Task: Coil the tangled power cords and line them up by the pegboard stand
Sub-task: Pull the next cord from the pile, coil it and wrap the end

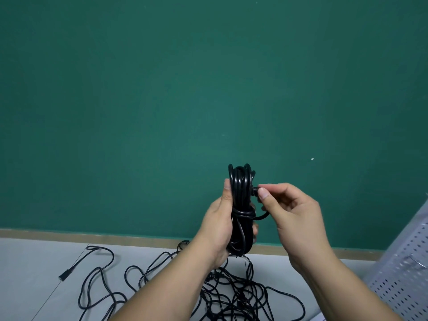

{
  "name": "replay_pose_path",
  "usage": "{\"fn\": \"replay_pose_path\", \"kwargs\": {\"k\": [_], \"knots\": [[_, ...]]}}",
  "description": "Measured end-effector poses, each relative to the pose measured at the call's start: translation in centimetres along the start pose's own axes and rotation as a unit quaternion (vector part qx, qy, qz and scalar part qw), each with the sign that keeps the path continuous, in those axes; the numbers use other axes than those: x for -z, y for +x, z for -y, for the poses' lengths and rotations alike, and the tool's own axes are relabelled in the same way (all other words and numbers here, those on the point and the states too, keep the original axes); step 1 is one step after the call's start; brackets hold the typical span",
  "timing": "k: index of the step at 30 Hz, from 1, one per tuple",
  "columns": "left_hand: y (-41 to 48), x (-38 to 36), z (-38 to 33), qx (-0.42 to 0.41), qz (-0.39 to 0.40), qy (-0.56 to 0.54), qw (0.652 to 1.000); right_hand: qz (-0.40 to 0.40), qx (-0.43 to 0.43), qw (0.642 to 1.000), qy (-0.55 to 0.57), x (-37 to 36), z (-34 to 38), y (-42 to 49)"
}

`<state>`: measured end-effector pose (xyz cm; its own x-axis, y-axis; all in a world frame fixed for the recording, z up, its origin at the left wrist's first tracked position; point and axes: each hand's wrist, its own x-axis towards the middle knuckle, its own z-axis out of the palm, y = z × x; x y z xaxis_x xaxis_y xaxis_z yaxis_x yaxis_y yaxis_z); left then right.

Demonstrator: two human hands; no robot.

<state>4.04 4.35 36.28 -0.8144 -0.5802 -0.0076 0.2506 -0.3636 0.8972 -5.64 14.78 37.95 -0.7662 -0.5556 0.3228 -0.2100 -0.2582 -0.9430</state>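
Note:
A black power cord bundle (240, 188) is held upright in front of the green wall, its loops wrapped round the middle by a few turns of its own cable. My left hand (220, 225) grips the lower half of the bundle, thumb up along its left side. My right hand (289, 209) pinches the cord's plug end at the bundle's right side, with a short loop of cable running from the wrap to it. Below, a tangle of black cords (231, 295) sprawls over the grey floor. The white pegboard stand (403, 274) leans at the right edge.
A loose cord with a plug (63, 276) trails off to the left on the floor. A tan baseboard (115, 237) runs along the foot of the green wall (185, 89). Bare floor (30, 262) lies at the left.

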Motion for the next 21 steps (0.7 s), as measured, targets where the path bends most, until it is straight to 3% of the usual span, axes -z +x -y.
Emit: {"fn": "replay_pose_path", "kwargs": {"k": [8,13,21], "knots": [[-0.1,-0.3,0.6,-0.003,-0.004,0.058,0.998,-0.032,0.014,0.999,0.005,-0.6,-0.1,-0.3],[-0.3,-0.8,0.8,0.021,0.009,0.006,1.0,-0.035,0.009,0.999,0.038,-0.7,-0.1,-0.4],[-0.1,0.0,0.3,-0.059,0.012,0.157,0.986,-0.036,-0.05,0.997,0.038,0.3,-1.4,0.6]]}}
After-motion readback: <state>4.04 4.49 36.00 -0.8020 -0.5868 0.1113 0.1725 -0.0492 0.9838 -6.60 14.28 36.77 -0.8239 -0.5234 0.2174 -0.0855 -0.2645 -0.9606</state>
